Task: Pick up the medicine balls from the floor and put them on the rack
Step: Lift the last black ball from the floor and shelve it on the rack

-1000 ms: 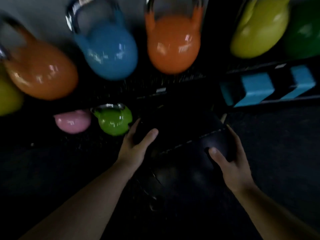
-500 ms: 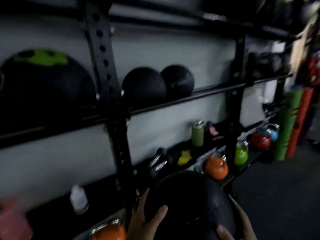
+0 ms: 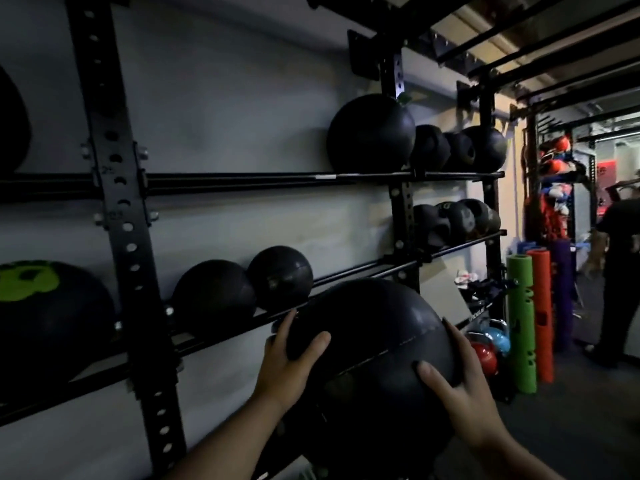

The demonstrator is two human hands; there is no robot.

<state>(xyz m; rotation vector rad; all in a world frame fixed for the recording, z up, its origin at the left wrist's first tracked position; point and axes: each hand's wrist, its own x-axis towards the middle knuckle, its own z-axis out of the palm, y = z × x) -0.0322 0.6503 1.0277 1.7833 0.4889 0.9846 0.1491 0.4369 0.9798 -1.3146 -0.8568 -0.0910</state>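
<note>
I hold a large black medicine ball (image 3: pixel 374 344) in front of me, level with the lower shelf rail of the black wall rack (image 3: pixel 119 216). My left hand (image 3: pixel 287 362) grips its left side and my right hand (image 3: pixel 453 386) grips its right side. Two smaller black balls (image 3: pixel 214 296) (image 3: pixel 280 277) rest on that lower shelf just left of the held ball. A big black ball (image 3: pixel 370 133) sits on the upper shelf, with several more beyond it.
A black and green ball (image 3: pixel 45 313) sits at far left on the lower shelf. Green (image 3: pixel 521 320) and orange (image 3: pixel 542 313) foam rollers stand upright at right, with red and blue kettlebells (image 3: pixel 488 348) on the floor. A person in dark clothes (image 3: pixel 620 265) stands far right.
I have lifted the ball from the floor up to the height of the lower shelf. My view rose from the kettlebells to the rack and wall.
</note>
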